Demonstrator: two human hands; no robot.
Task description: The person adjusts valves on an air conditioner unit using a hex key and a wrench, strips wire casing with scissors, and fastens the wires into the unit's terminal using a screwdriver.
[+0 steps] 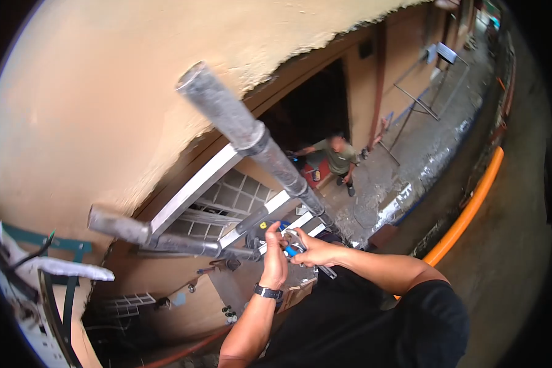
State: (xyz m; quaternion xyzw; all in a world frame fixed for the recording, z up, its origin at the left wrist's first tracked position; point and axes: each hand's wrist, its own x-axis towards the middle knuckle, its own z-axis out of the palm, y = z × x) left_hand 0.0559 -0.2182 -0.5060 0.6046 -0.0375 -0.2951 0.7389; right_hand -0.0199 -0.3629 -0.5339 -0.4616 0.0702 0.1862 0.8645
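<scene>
My left hand [275,257], with a dark watch on its wrist, is raised palm inward with its fingers up, beside a small blue and metal tool [291,251]. The fingers of my right hand [313,249] are wrapped round this tool, whose metal end [328,272] sticks out below the hand. Both hands are close together near the lower rungs of a metal ladder [196,175]. What lies between the palms is partly hidden and too small to tell.
A rough-edged cream wall [104,92] fills the upper left. Far below, a person [342,158] stands on the ground. An orange pipe [466,211] runs at the right. A metal frame [414,95] stands farther back, and a white bracket with cables [73,267] is at the left.
</scene>
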